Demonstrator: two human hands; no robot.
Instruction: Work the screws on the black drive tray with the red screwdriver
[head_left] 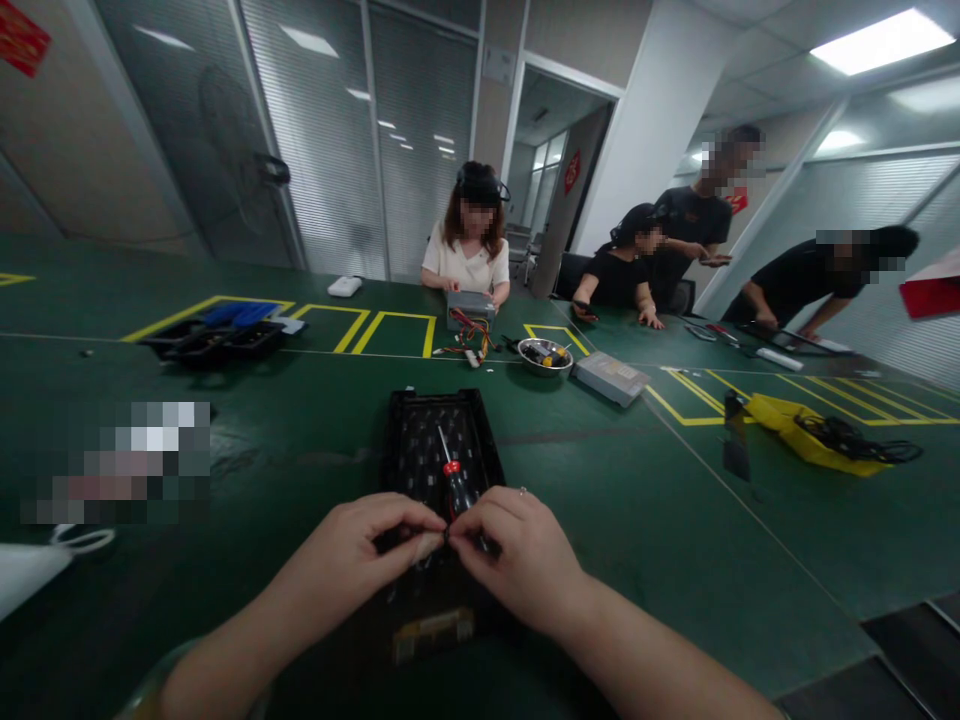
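Over the near end of a black plastic tray, my left hand and my right hand meet fingertip to fingertip. Both are pinched around a tiny dark piece, too small to name. A screwdriver with a red and black handle lies in the tray, its shaft pointing away from me; my right hand covers part of its handle. Several small dark parts sit in the tray around it. A brownish label shows low in front, below my hands.
Across the green table, a person handles a metal box with coloured wires. Near it are a metal bowl and a grey metal case. A black bin stands left, a yellow bin with cables right. Other people are back right.
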